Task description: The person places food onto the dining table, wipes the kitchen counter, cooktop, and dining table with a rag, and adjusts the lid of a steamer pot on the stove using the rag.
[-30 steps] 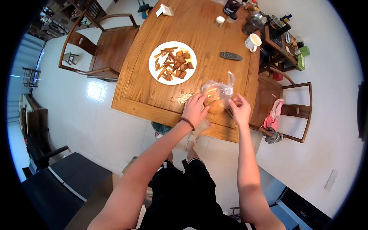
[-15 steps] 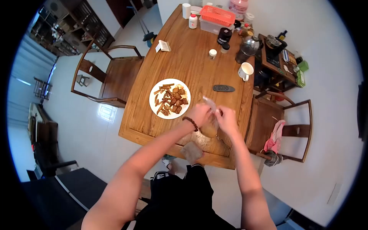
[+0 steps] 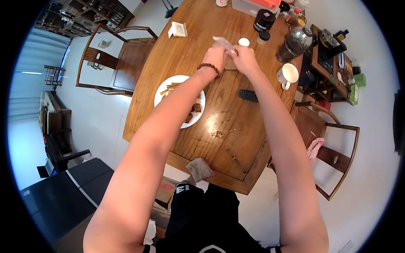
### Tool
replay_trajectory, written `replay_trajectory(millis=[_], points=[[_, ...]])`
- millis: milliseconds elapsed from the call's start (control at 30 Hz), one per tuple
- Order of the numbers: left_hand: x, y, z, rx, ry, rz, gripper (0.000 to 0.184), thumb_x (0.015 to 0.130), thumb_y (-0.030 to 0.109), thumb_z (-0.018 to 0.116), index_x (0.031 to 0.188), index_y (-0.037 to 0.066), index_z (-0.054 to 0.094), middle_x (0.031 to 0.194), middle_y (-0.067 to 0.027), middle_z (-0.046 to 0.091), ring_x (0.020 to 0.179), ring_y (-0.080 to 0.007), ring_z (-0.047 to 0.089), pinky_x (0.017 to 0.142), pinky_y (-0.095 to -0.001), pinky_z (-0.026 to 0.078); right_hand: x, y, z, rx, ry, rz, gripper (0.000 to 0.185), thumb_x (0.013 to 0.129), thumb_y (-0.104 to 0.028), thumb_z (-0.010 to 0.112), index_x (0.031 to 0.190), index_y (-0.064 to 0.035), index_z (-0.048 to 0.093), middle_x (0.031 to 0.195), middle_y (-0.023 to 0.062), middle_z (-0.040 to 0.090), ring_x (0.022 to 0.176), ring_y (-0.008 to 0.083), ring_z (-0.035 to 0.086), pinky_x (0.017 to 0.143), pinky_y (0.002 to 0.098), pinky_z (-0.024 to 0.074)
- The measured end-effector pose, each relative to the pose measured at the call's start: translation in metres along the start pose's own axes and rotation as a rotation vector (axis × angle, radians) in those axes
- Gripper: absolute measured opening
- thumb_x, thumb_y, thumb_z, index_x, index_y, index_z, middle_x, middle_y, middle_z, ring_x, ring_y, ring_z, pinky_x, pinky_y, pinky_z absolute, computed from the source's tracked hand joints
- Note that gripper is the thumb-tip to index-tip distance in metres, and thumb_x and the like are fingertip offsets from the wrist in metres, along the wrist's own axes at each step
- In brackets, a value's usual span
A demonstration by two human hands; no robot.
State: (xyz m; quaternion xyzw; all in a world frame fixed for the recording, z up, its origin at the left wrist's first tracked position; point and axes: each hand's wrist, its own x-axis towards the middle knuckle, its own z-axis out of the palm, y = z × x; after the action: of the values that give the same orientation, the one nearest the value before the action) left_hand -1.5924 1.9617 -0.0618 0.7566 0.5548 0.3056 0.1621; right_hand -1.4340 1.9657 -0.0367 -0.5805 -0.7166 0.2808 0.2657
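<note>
Both my hands are busy rn, arms stretched out over the table [image 3: 190, 145]. L hand [image 3: 215, 57] and R hand [image 3: 245, 60] are closed side by side on the plastic bag [image 3: 223, 42], gripping it up at the gathered top, prob because two close grips keep the thin stuff taut btwn them. Can't tell exactly what each finger is doing, it's blurry. The bag's off the wood AFAICT, over the far half of the table, w/ something tan showing below my hands.

Plate [image 3: 160, 93] sits to the left, under my L forearm, food on it: pale strips [image 3: 171, 85] and brown chunks [image 3: 196, 108]. It's flat and in easy reach, so that spot makes sense IMO. Remote [image 3: 247, 95] lies just inside my R forearm, mug [image 3: 288, 73] is upright further right, handle toward me — handy for grabbing. The cloth [image 3: 200, 169] is down at the near edge, close to a wet-looking patch [image 3: 217, 134], prob kept there for wiping.
</note>
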Motion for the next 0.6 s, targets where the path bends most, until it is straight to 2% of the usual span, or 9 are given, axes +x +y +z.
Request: replay_trajectory(millis=[67, 133, 200, 267, 333, 367, 400, 467, 600], points=[[0.008, -0.010, 0.015, 0.049, -0.030, -0.063, 0.018, 0.093, 0.014, 0.064, 0.101, -0.001, 0.069, 0.102, -0.0259, 0.070, 0.098, -0.0451, 0.066, 0.086, -0.0518, 0.054, 0.002, 0.016, 0.008, 0.030, -0.001, 0.007, 0.019, 0.091, -0.013, 0.069, 0.106, -0.0013, 0.072, 0.101, 0.0272, 0.070, 0.096, 0.0453, 0.068, 0.082, 0.0501, 0.0536], [0.008, -0.013, 0.013, 0.001, -0.085, -0.129, 0.020, 0.094, 0.015, 0.063, 0.103, -0.002, 0.070, 0.106, -0.0268, 0.070, 0.101, -0.0448, 0.066, 0.087, -0.0513, 0.053, -0.007, 0.019, 0.010, -0.077, 0.139, -0.211, 0.023, 0.090, -0.012, 0.070, 0.111, -0.0023, 0.070, 0.107, 0.0241, 0.068, 0.093, 0.0419, 0.069, 0.081, 0.0481, 0.0543], [-0.017, -0.004, 0.008, 0.051, -0.064, -0.120, 0.024, 0.095, 0.014, 0.063, 0.112, -0.001, 0.068, 0.106, -0.0243, 0.069, 0.101, -0.0412, 0.067, 0.087, -0.0462, 0.054, -0.052, 0.006, -0.013, 0.129, 0.292, -0.199, 0.023, 0.090, -0.011, 0.071, 0.111, -0.0030, 0.068, 0.105, 0.0186, 0.068, 0.087, 0.0357, 0.070, 0.078, 0.0426, 0.0554], [-0.063, 0.016, -0.004, -0.099, 0.092, -0.124, 0.025, 0.095, 0.013, 0.063, 0.117, 0.001, 0.064, 0.104, -0.0204, 0.067, 0.096, -0.0360, 0.067, 0.085, -0.0412, 0.055, -0.125, -0.001, -0.033, 0.064, 0.246, -0.065, 0.019, 0.089, -0.010, 0.072, 0.106, -0.0039, 0.068, 0.097, 0.0149, 0.067, 0.080, 0.0304, 0.068, 0.072, 0.0375, 0.0551], [-0.130, 0.051, -0.017, -0.264, -0.294, -0.210, 0.024, 0.092, 0.010, 0.067, 0.115, 0.004, 0.063, 0.103, -0.0164, 0.067, 0.092, -0.0332, 0.066, 0.080, -0.0408, 0.055, -0.214, 0.015, -0.028, -0.114, 0.075, 0.067, 0.025, 0.088, -0.023, 0.075, 0.105, -0.0054, 0.069, 0.098, 0.0124, 0.068, 0.090, 0.0315, 0.066, 0.080, 0.0423, 0.0527], [-0.182, 0.032, 0.013, -0.241, -0.380, 0.055, 0.029, 0.090, 0.011, 0.069, 0.118, 0.005, 0.064, 0.103, -0.0162, 0.067, 0.095, -0.0346, 0.067, 0.083, -0.0428, 0.056, -0.264, 0.027, -0.016, -0.204, 0.003, 0.081, 0.029, 0.087, -0.027, 0.076, 0.105, -0.0054, 0.071, 0.100, 0.0120, 0.068, 0.097, 0.0333, 0.065, 0.085, 0.0461, 0.0503], [-0.226, 0.053, 0.007, -0.151, -0.470, 0.140, 0.031, 0.088, 0.011, 0.071, 0.118, 0.006, 0.064, 0.105, -0.0158, 0.066, 0.096, -0.0361, 0.066, 0.087, -0.0453, 0.056, -0.311, 0.037, -0.004, -0.210, -0.135, 0.154, 0.033, 0.082, -0.026, 0.080, 0.107, -0.0064, 0.071, 0.102, 0.0116, 0.067, 0.098, 0.0334, 0.065, 0.084, 0.0459, 0.0486], [-0.292, 0.086, 0.007, -0.169, -0.727, -0.085, 0.034, 0.088, 0.012, 0.072, 0.120, 0.007, 0.063, 0.111, -0.0156, 0.063, 0.101, -0.0375, 0.065, 0.089, -0.0472, 0.055, -0.382, 0.036, 0.010, -0.204, -0.153, 0.217, 0.039, 0.076, -0.026, 0.085, 0.108, -0.0075, 0.071, 0.101, 0.0102, 0.066, 0.099, 0.0312, 0.064, 0.084, 0.0435, 0.0466], [-0.352, 0.099, 0.026, -0.111, -0.573, -0.064, 0.036, 0.089, 0.014, 0.072, 0.122, 0.009, 0.062, 0.116, -0.0159, 0.060, 0.106, -0.0390, 0.063, 0.089, -0.0473, 0.055, -0.441, 0.034, 0.032, -0.262, -0.096, 0.285, 0.042, 0.073, -0.026, 0.087, 0.107, -0.0090, 0.071, 0.101, 0.0078, 0.066, 0.098, 0.0282, 0.062, 0.084, 0.0411, 0.0447]])
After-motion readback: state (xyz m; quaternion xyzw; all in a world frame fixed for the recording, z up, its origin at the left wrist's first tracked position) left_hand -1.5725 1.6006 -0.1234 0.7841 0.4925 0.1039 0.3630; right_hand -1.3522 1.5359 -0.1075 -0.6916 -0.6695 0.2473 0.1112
